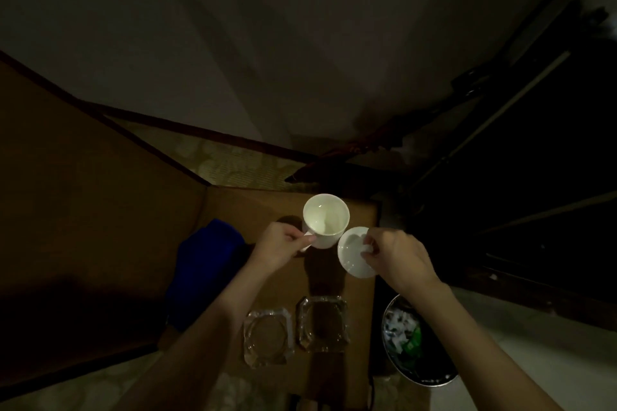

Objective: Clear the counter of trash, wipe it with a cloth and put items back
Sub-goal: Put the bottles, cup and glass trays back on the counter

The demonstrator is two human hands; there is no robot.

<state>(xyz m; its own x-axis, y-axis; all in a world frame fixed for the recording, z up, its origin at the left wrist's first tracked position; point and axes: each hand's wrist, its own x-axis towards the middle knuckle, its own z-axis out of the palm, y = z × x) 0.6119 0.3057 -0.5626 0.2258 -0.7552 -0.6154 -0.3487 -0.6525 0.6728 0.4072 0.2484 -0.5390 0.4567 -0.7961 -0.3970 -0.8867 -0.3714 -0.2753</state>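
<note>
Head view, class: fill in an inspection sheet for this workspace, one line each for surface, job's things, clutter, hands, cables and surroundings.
Surface: brown counter, dimly lit.
Job's things: white cup, open side up, looks empty; white lid; blue cloth lying at counter's left.
Clutter: two glass ashtrays side by side near the front edge.
Hands: left hand pinches the cup's handle; right hand grips the lid.
Cables: nothing seen.
Surroundings: metal bin holding trash right of the counter; patterned carpet beyond.

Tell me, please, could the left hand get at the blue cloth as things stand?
Probably not yet: the left hand grips the white cup by its handle. The blue cloth lies uncovered just beside that arm.
</note>
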